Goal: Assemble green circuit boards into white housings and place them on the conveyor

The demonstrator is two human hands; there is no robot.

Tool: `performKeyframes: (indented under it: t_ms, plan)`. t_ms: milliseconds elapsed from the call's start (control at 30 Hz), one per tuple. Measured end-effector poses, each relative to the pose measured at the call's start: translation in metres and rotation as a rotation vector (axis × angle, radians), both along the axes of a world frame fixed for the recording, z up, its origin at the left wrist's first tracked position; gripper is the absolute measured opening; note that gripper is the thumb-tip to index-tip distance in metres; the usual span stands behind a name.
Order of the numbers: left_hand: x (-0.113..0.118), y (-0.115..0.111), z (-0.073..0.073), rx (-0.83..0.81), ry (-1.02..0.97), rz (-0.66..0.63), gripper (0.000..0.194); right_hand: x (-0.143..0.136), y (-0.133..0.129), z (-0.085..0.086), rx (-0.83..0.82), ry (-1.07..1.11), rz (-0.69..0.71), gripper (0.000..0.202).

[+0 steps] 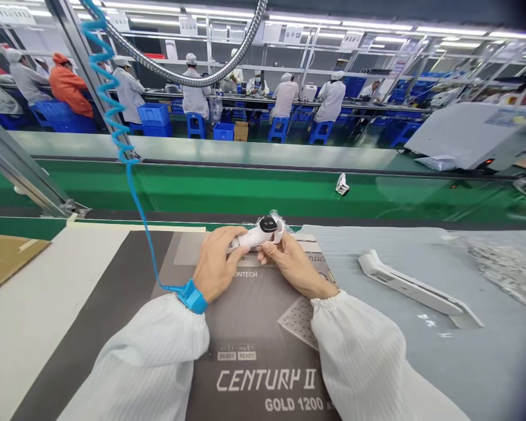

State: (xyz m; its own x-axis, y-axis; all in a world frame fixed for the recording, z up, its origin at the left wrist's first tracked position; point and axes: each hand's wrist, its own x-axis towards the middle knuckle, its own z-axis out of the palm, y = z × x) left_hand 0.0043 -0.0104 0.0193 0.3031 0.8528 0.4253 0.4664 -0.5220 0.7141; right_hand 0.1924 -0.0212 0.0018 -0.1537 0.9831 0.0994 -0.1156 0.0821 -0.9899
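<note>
workbench (39, 327), printed carton (254, 351), white bracket (416, 288)

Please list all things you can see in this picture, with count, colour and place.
small device: 1, white with black round end, held in both hands over the mat
printed mat: 1, dark grey, on the table under the hands
long plastic part: 1, white, on the grey sheet at right
coiled cord: 1, blue, from upper left down to the wrist strap
wrist strap: 1, blue, left wrist
conveyor belt: 1, green, behind the table
small item: 1, white, on the belt
workers: several, white coats, one orange, far line
left hand: 1, grips device
right hand: 1, grips device
</note>
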Motion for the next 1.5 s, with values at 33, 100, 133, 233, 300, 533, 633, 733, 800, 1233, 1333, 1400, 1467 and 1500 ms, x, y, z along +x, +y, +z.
performKeyframes:
  t_ms: [33, 100, 133, 233, 300, 533, 633, 733, 800, 1233, 1333, 1400, 1467, 1500]
  plan:
    - [0.000, 0.000, 0.000, -0.033, -0.020, -0.014, 0.023, 0.001, 0.000, 0.000, -0.009, 0.012, 0.013, 0.034]
    - [0.000, 0.001, -0.001, -0.121, -0.055, -0.020, 0.023, 0.002, -0.001, 0.001, -0.026, 0.031, 0.030, 0.031]
    - [0.000, 0.001, -0.001, -0.167, -0.071, -0.020, 0.023, 0.002, -0.001, 0.001, -0.033, 0.040, 0.036, 0.031]
    - [0.001, 0.000, 0.000, -0.261, -0.121, -0.036, 0.023, 0.000, -0.003, 0.001, -0.049, 0.061, 0.049, 0.034]
    - [0.002, -0.001, 0.000, -0.269, -0.139, -0.052, 0.025, -0.002, -0.003, 0.000, -0.057, 0.058, 0.056, 0.038]
    - [0.004, -0.002, -0.002, -0.309, -0.210, -0.105, 0.027, -0.002, -0.004, 0.006, 0.064, -0.025, -0.018, 0.035]
    - [0.006, -0.002, -0.004, -0.356, -0.273, -0.128, 0.029, -0.001, -0.005, 0.007, 0.054, -0.003, 0.017, 0.037]
    - [0.009, -0.004, -0.004, -0.355, -0.273, -0.140, 0.029, -0.005, -0.005, 0.007, 0.040, 0.018, -0.047, 0.040]
    - [0.011, -0.007, -0.002, -0.308, -0.234, -0.136, 0.028, -0.009, -0.005, 0.009, 0.009, 0.070, -0.109, 0.041]
    - [0.031, -0.024, 0.007, -0.075, 0.612, -0.054, 0.055, -0.012, -0.003, 0.016, -0.419, 0.752, -0.184, 0.046]
    - [0.019, -0.015, 0.005, -0.146, 0.557, 0.040, 0.053, -0.016, -0.006, 0.019, -0.317, 0.608, -0.010, 0.039]
    - [0.014, -0.013, 0.004, -0.134, 0.467, 0.101, 0.049, -0.022, -0.008, 0.020, -0.265, 0.583, 0.033, 0.038]
    - [0.015, -0.015, 0.002, -0.049, 0.350, 0.130, 0.054, -0.029, -0.010, 0.019, -0.259, 0.596, 0.029, 0.038]
    - [0.018, -0.017, 0.002, -0.004, 0.300, 0.132, 0.059, -0.033, -0.011, 0.018, -0.275, 0.599, 0.028, 0.037]
